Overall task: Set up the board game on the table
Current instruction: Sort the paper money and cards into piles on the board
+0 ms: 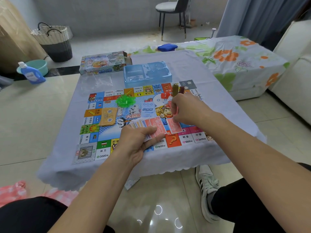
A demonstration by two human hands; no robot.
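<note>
Board game sheet (107,125), printed with coloured property squares, lies flat on a low table draped in a pale cloth (193,73), filling the centre of the head camera's frame.

On the sheet, left of centre, sits a stack of orange cards (107,117); above it, a heap of green plastic houses (125,100). Toward the upper right of the sheet are a few red pieces (164,95) and upright pawns (175,89). Above the sheet rests an empty blue plastic tray (147,73), with the game box (104,63) to its upper left.

At lower centre the left hand (134,143) grips a fanned bundle of play money (151,128), thumb across the top, fingers curled beneath. The right hand (188,109), at centre right, pinches what looks like a few red notes (175,108) held edge-up, though blur leaves that uncertain. Beneath it one red note (175,126) lies on the sheet.

The step in hand seems to be sorting the money by colour. To do it well, the left thumb should keep the fan firmly pressed so single notes can be drawn off cleanly. Each colour wants its own squared pile, set well apart from the houses and pawns so nothing gets knocked.
</note>
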